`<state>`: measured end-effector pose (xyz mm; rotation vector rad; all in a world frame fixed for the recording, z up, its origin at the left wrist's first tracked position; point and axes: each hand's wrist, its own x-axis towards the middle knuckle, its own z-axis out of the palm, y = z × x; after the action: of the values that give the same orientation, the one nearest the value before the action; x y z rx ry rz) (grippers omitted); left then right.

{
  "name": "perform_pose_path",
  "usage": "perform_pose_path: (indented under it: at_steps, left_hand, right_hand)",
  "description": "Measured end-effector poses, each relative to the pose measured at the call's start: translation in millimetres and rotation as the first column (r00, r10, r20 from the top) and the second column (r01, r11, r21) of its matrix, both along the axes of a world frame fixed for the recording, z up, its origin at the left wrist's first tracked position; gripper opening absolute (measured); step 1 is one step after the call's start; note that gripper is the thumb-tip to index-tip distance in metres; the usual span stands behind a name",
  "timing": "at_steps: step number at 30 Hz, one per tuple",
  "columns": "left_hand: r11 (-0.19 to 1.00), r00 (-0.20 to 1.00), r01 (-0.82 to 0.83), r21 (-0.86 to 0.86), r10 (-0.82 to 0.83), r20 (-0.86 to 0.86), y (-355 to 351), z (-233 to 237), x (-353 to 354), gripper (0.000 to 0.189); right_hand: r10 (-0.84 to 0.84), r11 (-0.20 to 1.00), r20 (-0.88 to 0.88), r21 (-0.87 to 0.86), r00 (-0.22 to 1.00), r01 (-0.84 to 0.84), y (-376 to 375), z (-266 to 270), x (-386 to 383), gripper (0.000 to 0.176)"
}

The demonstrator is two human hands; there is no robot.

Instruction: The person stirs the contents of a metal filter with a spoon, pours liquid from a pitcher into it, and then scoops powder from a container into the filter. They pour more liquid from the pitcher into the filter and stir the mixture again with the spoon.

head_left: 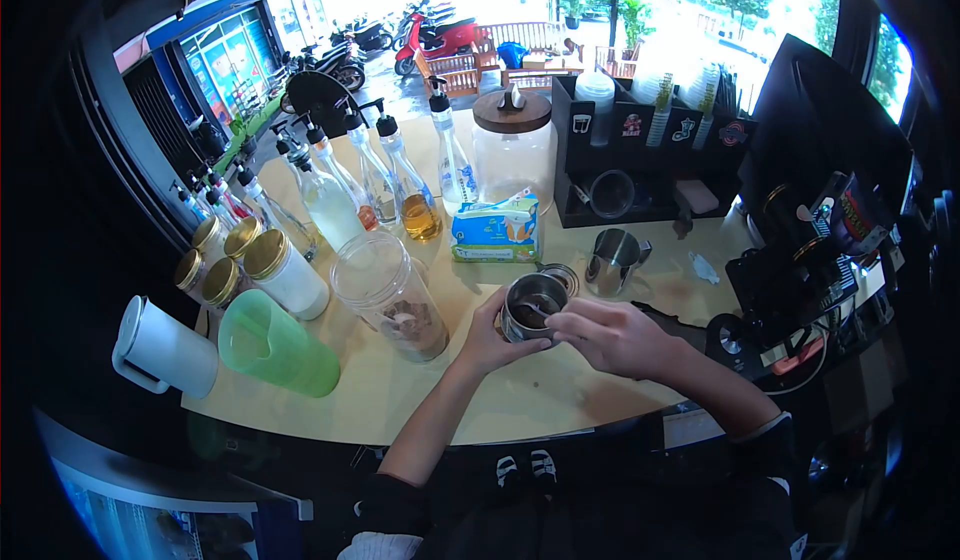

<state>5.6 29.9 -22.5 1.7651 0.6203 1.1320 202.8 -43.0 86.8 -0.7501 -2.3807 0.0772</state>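
Note:
My left hand (490, 340) is wrapped round a small metal cup (517, 327) from its left side, above the counter. Dark contents show inside the cup. Over its right rim, my right hand (610, 335) pinches the handle of a spoon (533, 308), whose lower end is in the cup. Just behind the cup lies a round metal lid (559, 278). A larger metal pitcher (613, 260) stands behind my right hand. To the left of my left hand is a clear plastic jar (395, 305) with brown powder at its bottom.
A green jug (275, 345) and a white pitcher (165, 348) stand at the counter's left end, near gold-lidded jars (288, 275). Behind are several pump bottles (410, 185), a tissue pack (496, 232) and a black cup organizer (650, 175). Dark equipment (800, 270) stands at right.

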Motion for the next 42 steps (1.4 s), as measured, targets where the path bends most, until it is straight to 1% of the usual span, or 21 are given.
perform_pose_path:
  at_steps: [1, 4, 5, 8, 10, 14, 16, 17, 19, 20, 21, 23, 25, 27, 28, 29, 32, 34, 36, 38, 42]
  left_hand:
    - [1.0, 1.0, 0.007, -0.002, -0.007, -0.008, 0, 1, 0, 0.074]
    - [1.0, 1.0, 0.022, 0.004, -0.022, 0.02, 2, -5, 0, 0.073]
    - [1.0, 1.0, 0.024, 0.005, -0.024, 0.019, 2, -6, 0, 0.073]
    - [1.0, 1.0, 0.004, 0.03, -0.004, 0.015, 2, -4, 0, 0.073]
    - [1.0, 1.0, 0.009, 0.019, -0.009, -0.025, 2, -2, 0, 0.074]
    - [1.0, 1.0, 0.022, -0.012, -0.022, 0.019, 1, -3, 1, 0.075]
    - [1.0, 1.0, 0.008, 0.019, -0.008, 0.009, 2, -4, 1, 0.076]
    - [1.0, 1.0, 0.005, 0.019, -0.006, 0.01, 3, -5, 1, 0.076]
    - [1.0, 1.0, -0.009, 0.003, 0.009, -0.021, 2, -5, 0, 0.077]
    - [1.0, 1.0, -0.007, 0.003, 0.007, -0.021, 3, -6, 1, 0.077]
    - [1.0, 1.0, 0.011, 0.004, -0.011, 0.006, 3, -7, 1, 0.077]
    - [1.0, 0.999, 0.027, 0.012, -0.027, 0.033, 5, -6, 1, 0.077]
    - [1.0, 0.999, 0.021, 0.005, -0.021, -0.025, 3, -5, -1, 0.077]
    - [1.0, 1.0, 0.019, 0.006, -0.019, -0.008, 3, -5, -1, 0.076]
    - [1.0, 1.0, 0.019, 0.007, -0.019, 0.01, 3, -5, 0, 0.076]
    - [1.0, 1.0, 0.022, 0.008, -0.022, 0.01, 2, -6, 1, 0.076]
    - [0.999, 0.999, 0.03, -0.018, -0.029, 0.043, 3, -4, 1, 0.075]
    - [1.0, 1.0, 0.0, 0.019, 0.0, -0.022, 1, -2, 0, 0.075]
    - [1.0, 1.0, 0.013, 0.001, -0.013, -0.007, 1, -2, 0, 0.075]
    - [0.999, 0.999, 0.032, -0.011, -0.032, 0.008, 2, -2, 1, 0.075]
    - [1.0, 1.0, 0.012, -0.004, -0.012, 0.007, 2, -3, 0, 0.075]
  right_hand:
    - [0.002, 1.0, -0.001, 0.0, 1.0, -0.002, 1, 0, 2, 0.018]
    - [-0.115, 0.993, 0.052, 0.035, 0.992, 0.114, 5, -3, 9, 0.019]
    - [-0.117, 0.993, 0.051, 0.037, 0.992, 0.115, 4, -6, 9, 0.019]
    - [-0.055, 0.998, 0.033, 0.026, 0.998, 0.054, 3, -7, 9, 0.02]
    - [-0.015, 0.999, 0.014, 0.031, 1.0, 0.015, 0, -1, 10, 0.021]
    - [-0.073, 0.995, 0.043, 0.073, 0.996, 0.07, 4, -10, 13, 0.02]
    - [0.001, 1.0, 0.052, 0.031, 0.999, -0.002, -3, -6, 9, 0.02]
    - [0.003, 1.0, 0.053, 0.031, 0.999, -0.005, -3, -3, 10, 0.02]
    - [-0.028, 0.996, 0.053, 0.085, 0.998, 0.023, -3, 1, 14, 0.02]
    - [-0.076, 0.993, 0.073, 0.095, 0.994, 0.069, 2, -6, 17, 0.02]
    - [-0.079, 0.993, 0.073, 0.095, 0.994, 0.072, 3, -10, 17, 0.02]
    - [-0.026, 0.998, 0.023, 0.049, 0.999, 0.025, 2, -14, 15, 0.021]
    - [0.002, 0.998, 0.025, 0.061, 1.0, -0.004, -1, -7, 12, 0.021]
    - [-0.017, 0.998, 0.013, 0.067, 1.0, 0.016, -2, -1, 15, 0.02]
    - [-0.07, 0.994, 0.03, 0.085, 0.997, 0.068, 2, -6, 18, 0.019]
    - [-0.073, 0.994, 0.03, 0.086, 0.997, 0.07, 3, -9, 18, 0.019]
    - [0.004, 1.0, -0.029, 0.003, 1.0, -0.004, 2, -10, 13, 0.019]
    - [-0.013, 1.0, -0.019, 0.004, 1.0, 0.013, 3, -5, 17, 0.019]
    - [-0.036, 0.999, -0.011, 0.003, 0.999, 0.036, 5, -6, 18, 0.019]
    - [-0.034, 0.998, -0.064, -0.057, 0.997, 0.031, 10, -13, 19, 0.018]
    - [-0.024, 0.996, -0.072, -0.091, 0.997, 0.017, 10, -2, 20, 0.019]
